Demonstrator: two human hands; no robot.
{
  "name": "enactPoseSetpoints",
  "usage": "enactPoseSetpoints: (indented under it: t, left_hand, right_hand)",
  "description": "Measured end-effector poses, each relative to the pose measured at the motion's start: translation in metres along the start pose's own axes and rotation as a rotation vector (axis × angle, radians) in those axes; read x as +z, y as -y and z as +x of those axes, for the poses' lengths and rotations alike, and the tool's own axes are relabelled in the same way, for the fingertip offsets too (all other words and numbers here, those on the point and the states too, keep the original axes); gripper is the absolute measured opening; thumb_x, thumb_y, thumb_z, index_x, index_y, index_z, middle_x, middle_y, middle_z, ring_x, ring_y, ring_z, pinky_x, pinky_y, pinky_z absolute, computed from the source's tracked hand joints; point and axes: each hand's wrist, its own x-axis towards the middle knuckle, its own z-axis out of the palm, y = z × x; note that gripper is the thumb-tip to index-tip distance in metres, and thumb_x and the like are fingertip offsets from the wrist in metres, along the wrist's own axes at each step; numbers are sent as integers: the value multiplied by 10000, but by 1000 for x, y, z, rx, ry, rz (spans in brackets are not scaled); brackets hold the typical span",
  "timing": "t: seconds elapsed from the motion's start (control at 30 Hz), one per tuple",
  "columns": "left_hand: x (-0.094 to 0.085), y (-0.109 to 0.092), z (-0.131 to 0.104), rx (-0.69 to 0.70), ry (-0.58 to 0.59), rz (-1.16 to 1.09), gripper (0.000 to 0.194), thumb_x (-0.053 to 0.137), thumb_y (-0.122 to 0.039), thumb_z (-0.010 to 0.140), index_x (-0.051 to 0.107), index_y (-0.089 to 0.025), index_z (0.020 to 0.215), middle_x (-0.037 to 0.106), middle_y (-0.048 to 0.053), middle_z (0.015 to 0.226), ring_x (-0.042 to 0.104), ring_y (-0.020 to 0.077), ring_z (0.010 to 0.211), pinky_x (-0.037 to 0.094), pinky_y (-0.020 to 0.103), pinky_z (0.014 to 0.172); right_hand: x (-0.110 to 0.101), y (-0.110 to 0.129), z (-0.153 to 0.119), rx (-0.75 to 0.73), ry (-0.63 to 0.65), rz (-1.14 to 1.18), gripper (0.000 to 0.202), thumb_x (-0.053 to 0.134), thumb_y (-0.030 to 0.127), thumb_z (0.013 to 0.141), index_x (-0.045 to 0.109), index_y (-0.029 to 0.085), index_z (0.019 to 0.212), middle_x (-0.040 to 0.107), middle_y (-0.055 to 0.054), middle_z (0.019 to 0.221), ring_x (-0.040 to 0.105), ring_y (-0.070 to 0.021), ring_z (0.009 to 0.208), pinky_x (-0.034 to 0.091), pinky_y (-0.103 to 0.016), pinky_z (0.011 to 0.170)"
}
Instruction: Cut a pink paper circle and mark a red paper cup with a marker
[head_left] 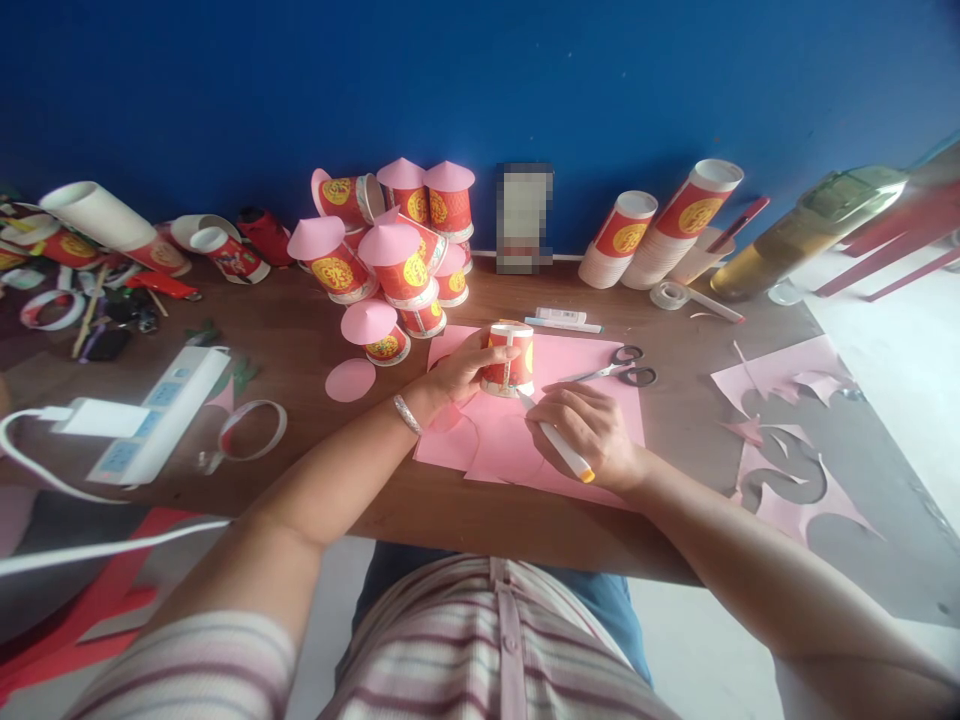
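A red and white paper cup (517, 352) with a yellow emblem stands upright over pink paper sheets (525, 440). Around its left side wraps my left hand (469, 366), thumb across the front. My right hand (589, 432) grips a white marker (564, 450) with an orange end, its tip at the cup's lower edge. Black-handled scissors (619, 366) lie on the pink paper just beyond my right hand. Two pens (562, 320) rest behind the cup.
Several cups with pink cone tops (390, 255) are piled at the back left. Stacked cups (630, 235), a tape roll (666, 294) and a bottle (802, 235) stand at the back right. A power strip (161, 415) lies left, pink paper scraps (806, 500) right.
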Motion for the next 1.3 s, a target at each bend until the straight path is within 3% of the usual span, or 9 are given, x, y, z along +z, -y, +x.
enactPoseSetpoints:
  t: [0.1,0.27,0.47,0.63,0.73,0.83,0.97,1.3]
  left_hand:
    - [-2,1,0,5,-7,-18,446,891,-447,773,712,-160,1062,709,34,880,675,164,762,534,273,667]
    - [-7,6,1,19,30,-74,498,883,-414,815,726,-193,1234,750,61,1002,731,201,870,576,310,765]
    - [-2,5,0,13,29,-105,406,839,-418,855,748,-163,1157,751,97,1045,726,226,938,601,357,845]
    - [3,2,0,-14,37,-13,468,903,-472,777,717,-152,1063,713,65,940,677,176,822,570,298,753]
    - [5,0,1,-18,24,25,448,916,-452,749,696,-155,1000,692,40,891,656,156,786,541,272,712]
    - [6,-1,1,-18,-16,11,458,906,-456,739,698,-154,1014,707,46,896,670,164,792,539,275,700]
    - [5,0,-1,-24,4,19,460,878,-454,772,706,-157,1079,734,68,927,694,186,816,552,284,711]
    - [3,3,0,4,46,16,411,879,-441,800,733,-150,1050,747,79,956,702,180,832,549,263,708]
  right_hand:
    - [0,1,1,-2,13,62,226,648,38,931,603,238,1025,680,46,771,620,-122,627,670,-405,957]
    - [1,3,0,28,52,174,225,618,35,935,618,243,1021,663,53,780,615,-127,630,606,-532,1128]
    - [3,5,-1,9,89,227,222,611,24,943,613,222,1043,652,45,798,609,-126,645,598,-560,1145]
    - [2,6,2,-34,137,244,209,627,49,960,616,228,1069,657,51,801,625,-129,667,593,-563,1155]
    - [2,5,2,-40,91,210,229,650,48,945,621,236,1072,665,53,795,628,-129,656,630,-515,1092]
    - [3,2,0,-7,-1,118,266,682,45,915,618,245,1079,684,41,790,651,-141,660,672,-402,906]
    - [2,-1,-2,27,-13,10,260,657,39,924,601,238,1081,682,25,764,654,-144,645,578,-284,636]
    - [1,-3,-1,13,29,4,235,630,25,943,594,200,1095,690,-8,802,641,-152,660,542,-277,617]
